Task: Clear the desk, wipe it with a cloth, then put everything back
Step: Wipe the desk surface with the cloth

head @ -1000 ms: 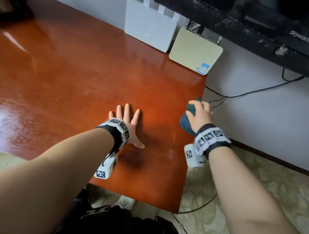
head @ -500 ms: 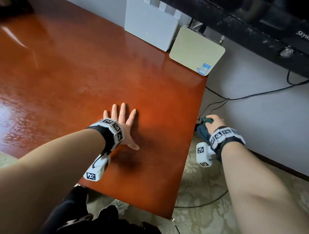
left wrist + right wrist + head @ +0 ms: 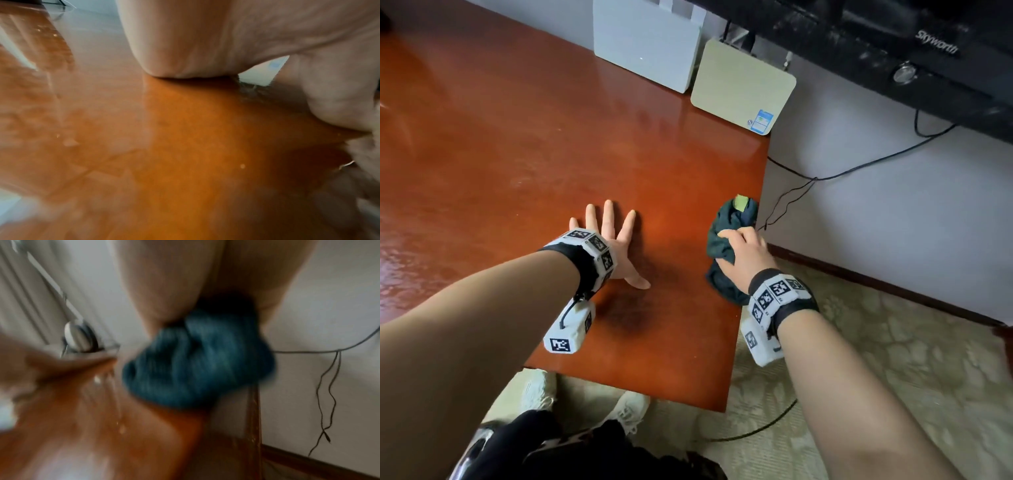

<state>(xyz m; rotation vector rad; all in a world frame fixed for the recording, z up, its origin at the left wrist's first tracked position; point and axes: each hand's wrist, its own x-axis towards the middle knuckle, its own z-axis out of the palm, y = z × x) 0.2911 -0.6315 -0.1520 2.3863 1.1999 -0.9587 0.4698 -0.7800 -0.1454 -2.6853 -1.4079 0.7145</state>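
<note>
A glossy red-brown desk [image 3: 517, 144] fills the head view. My left hand [image 3: 613, 240] lies flat on it with fingers spread, palm pressed down [image 3: 185, 48]. My right hand [image 3: 743, 250] grips a bunched dark teal cloth [image 3: 722, 240] at the desk's right edge. The cloth [image 3: 197, 366] bulges out below the palm in the right wrist view, over the desk's edge [image 3: 252, 418]. A small yellow-green tag [image 3: 740, 202] shows at the cloth's far end.
A white router [image 3: 647, 44] and a beige box [image 3: 743, 85] lean at the desk's back right corner. A black TV [image 3: 893, 41] hangs on the wall at the right, with thin cables [image 3: 825, 178] below. Patterned floor [image 3: 893, 377] lies right of the desk; my shoes [image 3: 626, 407] show below.
My right hand dropped with the cloth below the desk's right edge, then came back up onto the edge. The left hand stayed flat on the desk.
</note>
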